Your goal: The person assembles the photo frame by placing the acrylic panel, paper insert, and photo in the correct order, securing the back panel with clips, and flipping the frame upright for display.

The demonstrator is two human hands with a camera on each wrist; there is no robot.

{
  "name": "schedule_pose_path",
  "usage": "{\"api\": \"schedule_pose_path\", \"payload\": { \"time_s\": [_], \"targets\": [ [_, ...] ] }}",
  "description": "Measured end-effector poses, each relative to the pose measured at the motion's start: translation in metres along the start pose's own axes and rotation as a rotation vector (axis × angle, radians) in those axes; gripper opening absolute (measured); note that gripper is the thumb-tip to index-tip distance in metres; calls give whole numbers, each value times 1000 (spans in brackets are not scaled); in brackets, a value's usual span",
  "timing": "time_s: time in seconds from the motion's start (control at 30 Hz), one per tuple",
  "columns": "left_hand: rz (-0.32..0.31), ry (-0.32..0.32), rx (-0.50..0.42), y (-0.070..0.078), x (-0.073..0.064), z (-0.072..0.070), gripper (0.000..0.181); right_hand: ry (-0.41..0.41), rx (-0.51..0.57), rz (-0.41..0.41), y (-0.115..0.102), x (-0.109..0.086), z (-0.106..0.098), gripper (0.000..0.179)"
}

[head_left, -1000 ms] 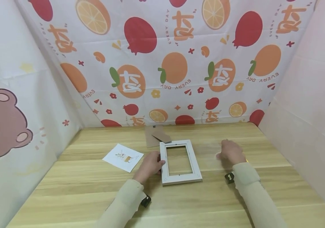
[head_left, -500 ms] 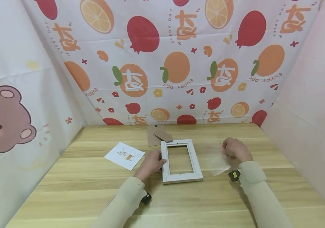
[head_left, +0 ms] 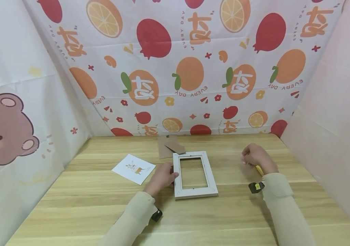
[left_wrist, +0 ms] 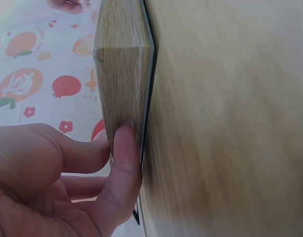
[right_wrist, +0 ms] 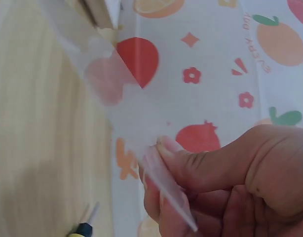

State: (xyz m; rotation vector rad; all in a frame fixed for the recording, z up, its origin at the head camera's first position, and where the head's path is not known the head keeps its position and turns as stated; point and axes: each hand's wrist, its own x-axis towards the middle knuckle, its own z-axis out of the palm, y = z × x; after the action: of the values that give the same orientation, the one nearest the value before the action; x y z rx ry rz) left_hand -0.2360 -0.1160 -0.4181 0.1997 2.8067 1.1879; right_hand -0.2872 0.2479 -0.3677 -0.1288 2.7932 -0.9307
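My left hand (head_left: 161,177) grips the left side of a white picture frame (head_left: 210,176), thumb on top, with the frame lying flat and its middle open. The left wrist view shows fingers on the wood-coloured edge of the frame (left_wrist: 121,84). Off to the right, my right hand (head_left: 256,158) pinches a clear plastic sheet (right_wrist: 119,101) between thumb and fingers. The sheet stands tilted in the right wrist view and barely shows in the head view. Left of the frame lies a white card (head_left: 135,169) printed with a deer and leaves.
Behind the frame lie a brown backing board (head_left: 163,151) and a smaller brown piece (head_left: 176,148). A yellow-and-black tool (right_wrist: 81,230) with a thin metal end lies near my right hand. A fruit-print cloth (head_left: 190,102) hangs at the table's back edge.
My right hand has moved right and slightly away with the plastic sheet, whose lower corner no longer shows over the table. The yellow tool shows beside it. My left hand keeps its hold.
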Motion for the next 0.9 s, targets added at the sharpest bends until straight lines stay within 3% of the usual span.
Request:
{"api": "schedule_pose_path", "payload": {
  "time_s": [0.3, 0.6, 0.9],
  "targets": [
    [0, -3, -10, -1, 1, 1, 14, 42, 91, -59, -24, -5, 3, 17],
    [-5, -14, -32, -2, 3, 1, 28, -40, 179, -95, -59, 4, 27, 16],
    [-25, -32, -36, -2, 5, 1, 41, -72, 173, -94, -75, 11, 43, 14]
  ]
}}
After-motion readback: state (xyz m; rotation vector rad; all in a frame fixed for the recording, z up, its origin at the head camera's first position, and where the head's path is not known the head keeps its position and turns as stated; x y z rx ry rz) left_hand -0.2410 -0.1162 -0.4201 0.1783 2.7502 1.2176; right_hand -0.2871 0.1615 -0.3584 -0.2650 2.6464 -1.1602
